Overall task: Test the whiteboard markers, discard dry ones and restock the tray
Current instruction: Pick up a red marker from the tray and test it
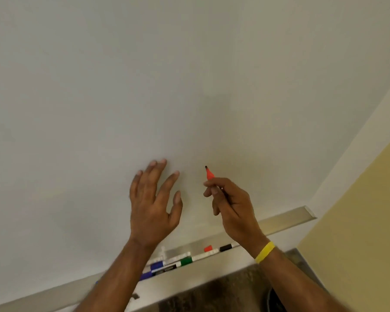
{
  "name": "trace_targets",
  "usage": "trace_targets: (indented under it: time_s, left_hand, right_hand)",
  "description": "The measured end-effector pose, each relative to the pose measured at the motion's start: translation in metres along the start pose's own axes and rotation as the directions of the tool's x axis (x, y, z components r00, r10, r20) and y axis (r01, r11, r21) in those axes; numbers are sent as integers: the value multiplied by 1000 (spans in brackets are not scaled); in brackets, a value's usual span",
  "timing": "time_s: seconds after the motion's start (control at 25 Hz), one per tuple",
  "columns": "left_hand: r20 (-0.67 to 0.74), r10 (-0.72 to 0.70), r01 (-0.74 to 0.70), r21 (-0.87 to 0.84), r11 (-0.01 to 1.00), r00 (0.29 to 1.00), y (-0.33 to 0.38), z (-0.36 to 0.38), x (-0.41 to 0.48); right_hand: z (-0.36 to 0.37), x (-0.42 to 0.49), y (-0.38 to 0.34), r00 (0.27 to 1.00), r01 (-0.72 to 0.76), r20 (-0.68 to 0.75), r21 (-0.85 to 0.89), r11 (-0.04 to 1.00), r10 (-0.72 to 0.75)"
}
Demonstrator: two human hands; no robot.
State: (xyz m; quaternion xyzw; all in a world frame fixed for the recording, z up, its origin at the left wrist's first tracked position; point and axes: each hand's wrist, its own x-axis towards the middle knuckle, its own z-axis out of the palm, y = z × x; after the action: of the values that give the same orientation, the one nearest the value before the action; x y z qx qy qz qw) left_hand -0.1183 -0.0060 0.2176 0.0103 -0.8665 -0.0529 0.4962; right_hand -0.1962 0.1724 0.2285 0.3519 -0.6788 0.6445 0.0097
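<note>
My right hand [232, 208] grips an uncapped red marker [209, 174], its dark tip pointing up at the blank whiteboard [189, 86], close to the surface. My left hand [154, 199] is raised beside it with fingers spread, fingertips at or near the board. Below, the metal tray [286, 221] runs along the board's lower edge. In it lie a loose red cap [208, 248], a black-capped marker [226, 247], a green-capped marker [186, 261] and two blue-capped markers [157, 265], partly hidden by my left forearm.
A yellow wall [358, 221] meets the board's right edge. A yellow band [265, 252] circles my right wrist. Dark speckled floor [223, 293] shows beneath the tray.
</note>
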Motion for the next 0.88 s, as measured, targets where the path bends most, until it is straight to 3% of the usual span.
trace_targets:
  time_s: [0.16,0.24,0.4,0.52,0.76,0.88]
  left_hand:
    - [-176,42,-31,61,998,984,-16,-30,77]
    - [-218,89,-65,118,991,972,-23,-46,111]
    - [-299,167,-99,230,968,940,-30,-75,177]
    - [-358,141,-42,271,962,923,-26,-91,214]
    - [-381,153,-15,340,940,912,-28,-91,224]
    - [-392,166,-19,352,936,905,-31,-88,222]
  right_hand:
    - [-2,31,-48,992,120,15,231,966,-127]
    - [2,46,-73,978,209,-29,264,942,-208]
    - [13,81,-110,925,377,-141,226,898,-352]
    - [22,108,-134,898,433,-204,244,868,-391]
    - [23,171,-181,791,592,-224,50,804,-569]
    - [22,191,-198,763,613,-273,19,790,-586]
